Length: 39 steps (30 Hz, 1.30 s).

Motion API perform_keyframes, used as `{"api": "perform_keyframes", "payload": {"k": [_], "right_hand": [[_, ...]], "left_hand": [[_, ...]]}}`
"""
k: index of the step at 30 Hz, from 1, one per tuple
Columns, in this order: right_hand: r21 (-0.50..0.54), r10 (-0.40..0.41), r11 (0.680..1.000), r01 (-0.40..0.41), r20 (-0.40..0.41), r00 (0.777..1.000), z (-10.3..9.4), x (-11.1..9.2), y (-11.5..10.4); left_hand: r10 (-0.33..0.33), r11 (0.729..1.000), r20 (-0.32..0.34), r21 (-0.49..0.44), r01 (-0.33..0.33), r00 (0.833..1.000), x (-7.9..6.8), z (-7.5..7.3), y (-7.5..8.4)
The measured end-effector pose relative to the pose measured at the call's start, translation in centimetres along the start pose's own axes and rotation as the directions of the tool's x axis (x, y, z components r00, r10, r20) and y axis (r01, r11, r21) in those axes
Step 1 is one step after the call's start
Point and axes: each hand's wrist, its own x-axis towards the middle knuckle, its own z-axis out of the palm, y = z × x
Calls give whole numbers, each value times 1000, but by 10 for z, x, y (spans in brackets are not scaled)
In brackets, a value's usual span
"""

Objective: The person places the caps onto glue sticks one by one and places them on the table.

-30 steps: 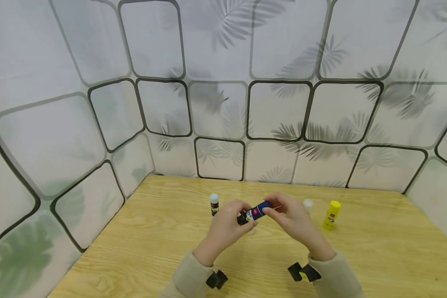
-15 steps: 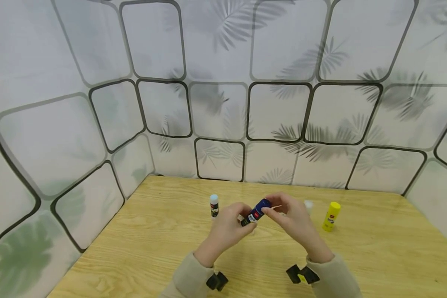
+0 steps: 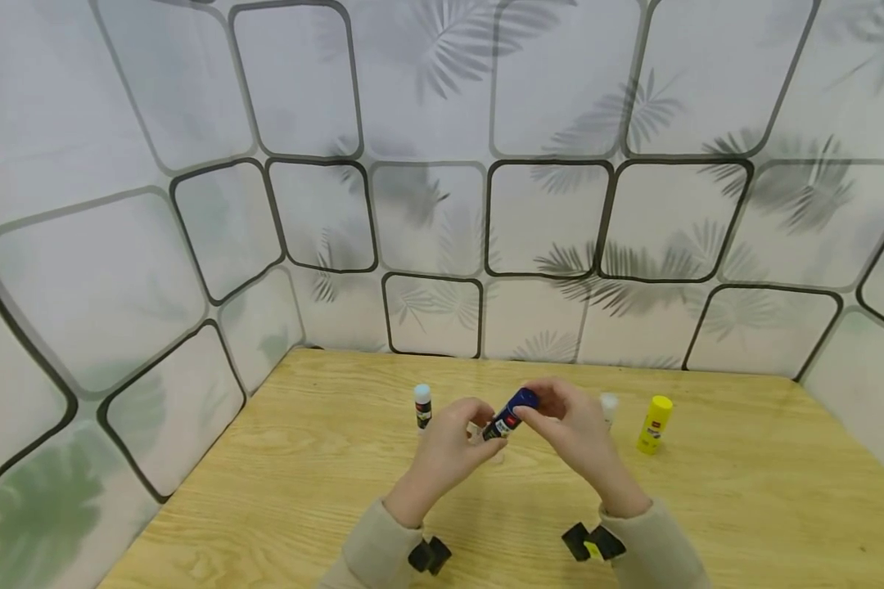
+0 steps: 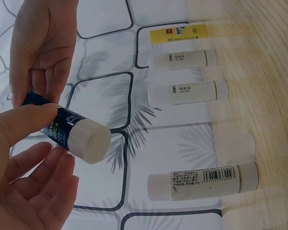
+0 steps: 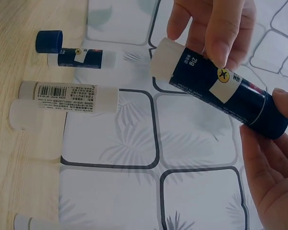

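A dark blue glue stick (image 3: pixel 507 415) with a white base is held tilted above the table, between both hands. My left hand (image 3: pixel 449 446) grips its lower body with thumb and fingers. The right hand (image 3: pixel 570 425) pinches the blue cap end between thumb and fingertips. In the left wrist view the white base of this glue stick (image 4: pixel 62 127) points toward the camera. The right wrist view shows its label and cap end, with the cap seated on the body. The left hand hides part of the base in the head view.
Upright on the wooden table (image 3: pixel 302 466) stand a dark-labelled glue stick (image 3: pixel 423 407) with a pale top, a yellow glue stick (image 3: pixel 656 425) and several white glue sticks (image 4: pixel 201 182). A loose blue cap (image 5: pixel 49 41) and a translucent cap (image 5: pixel 26 115) rest nearby. Patterned cloth (image 3: pixel 435 221) surrounds the back.
The held glue stick has tilted more steeply, its cap end rising. Its label has turned somewhat. The right hand has shifted slightly left; the standing glue sticks have stayed put.
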Motion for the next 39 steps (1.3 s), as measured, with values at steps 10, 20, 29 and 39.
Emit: {"api": "perform_keyframes", "payload": {"k": [10,20,29,39], "right_hand": [[-81,25,996,-32,-86,996,-2,6,12],[-193,15,980,-39,-125,992,5,16,28],[-234,103,965,-121,-86,991,15,19,45],[-283,169,943,-175,-47,985,21,19,61]], "left_hand": [[-8,995,-6,101,9,1000,-1,-4,-8],[-70,990,27,124,66,997,0,-6,-10],[-74,988,45,137,67,996,0,-6,-11],[-86,987,62,142,76,994,0,-7,-9]]}}
